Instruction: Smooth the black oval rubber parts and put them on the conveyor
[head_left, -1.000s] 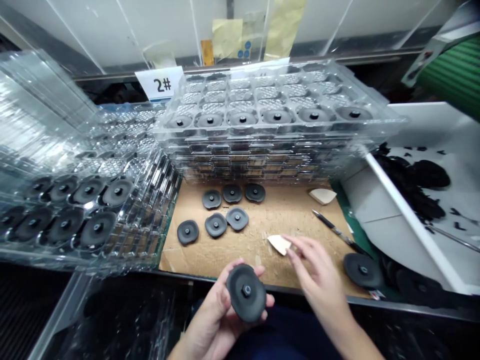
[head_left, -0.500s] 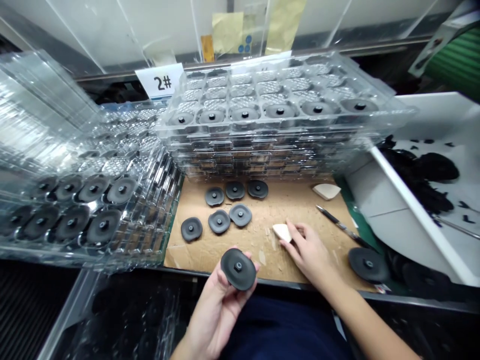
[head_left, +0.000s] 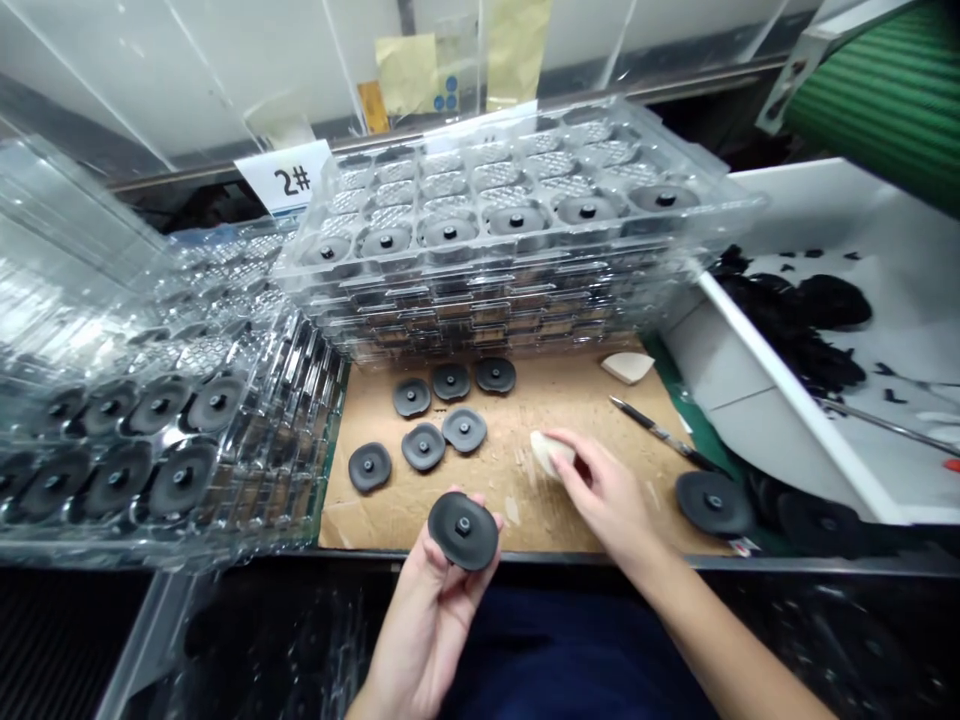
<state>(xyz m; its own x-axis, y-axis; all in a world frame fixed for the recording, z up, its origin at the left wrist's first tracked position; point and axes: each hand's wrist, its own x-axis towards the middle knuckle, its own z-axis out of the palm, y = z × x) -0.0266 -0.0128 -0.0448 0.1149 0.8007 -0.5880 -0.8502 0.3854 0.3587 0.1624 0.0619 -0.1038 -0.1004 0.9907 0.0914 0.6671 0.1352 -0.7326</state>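
Left hand (head_left: 427, 625): cupped, holding a black rubber disc (head_left: 463, 530) tilted up, just past the bench edge.
Right hand (head_left: 611, 500): narrow, fingertips closed on a cream foam wedge (head_left: 551, 452) over the cardboard sheet (head_left: 390, 520).
Change: the disc has turned slightly; the wedge stays under my fingertips.

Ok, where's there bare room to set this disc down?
For the disc in your left hand: bare cardboard lies between the six black discs and the pen, behind the right hand and its pale wedge. A narrower strip runs along the cardboard's front-left edge. Crowded: the discs' cluster, and the right end, where more discs sit beyond the pen.
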